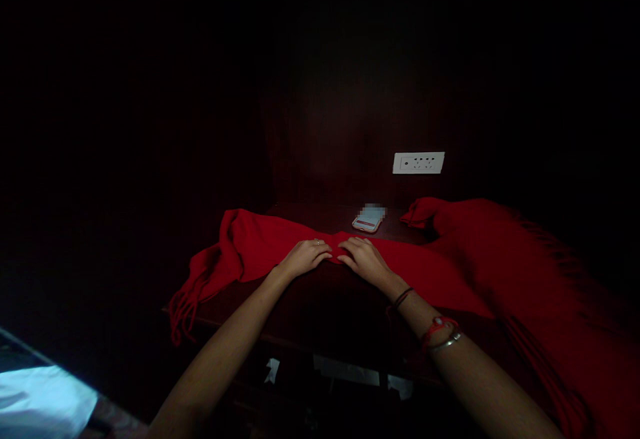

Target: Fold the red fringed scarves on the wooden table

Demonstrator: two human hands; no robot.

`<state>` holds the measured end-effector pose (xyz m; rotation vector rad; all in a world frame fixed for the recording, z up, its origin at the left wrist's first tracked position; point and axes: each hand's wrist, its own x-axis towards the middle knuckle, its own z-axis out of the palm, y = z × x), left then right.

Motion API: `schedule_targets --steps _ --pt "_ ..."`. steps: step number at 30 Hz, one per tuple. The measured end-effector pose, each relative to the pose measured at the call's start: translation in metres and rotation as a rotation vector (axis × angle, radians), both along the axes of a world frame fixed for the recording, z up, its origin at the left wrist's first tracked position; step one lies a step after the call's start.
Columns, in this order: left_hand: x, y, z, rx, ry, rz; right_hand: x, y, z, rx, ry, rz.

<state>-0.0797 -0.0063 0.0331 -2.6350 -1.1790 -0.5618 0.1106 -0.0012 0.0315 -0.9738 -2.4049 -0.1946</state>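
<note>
A long red fringed scarf lies across a dark wooden table; its left end hangs over the table's left edge and its right part drapes down toward me. My left hand and my right hand rest side by side on the scarf's middle. Their fingertips nearly meet, fingers curled and pinching a small ridge of the cloth. My right wrist wears a dark band, a red cord and a metal bangle.
A small white and pink card-like object lies on the table behind the scarf. A white wall socket plate sits on the dark back wall. Pale papers show under the table. A light patch fills the lower left corner.
</note>
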Motion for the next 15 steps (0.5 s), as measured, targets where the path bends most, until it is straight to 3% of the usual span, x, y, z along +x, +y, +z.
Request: schedule_targets --steps 6,10,15 --pt "-0.002 -0.005 0.003 0.015 0.033 0.058 0.003 0.003 -0.001 -0.074 0.151 -0.063" --pt "-0.003 -0.010 0.007 0.091 0.059 0.196 0.011 0.010 -0.002 -0.110 0.353 -0.078" --pt "-0.006 -0.010 0.012 0.175 0.009 0.333 0.021 0.020 -0.001 -0.180 0.572 -0.232"
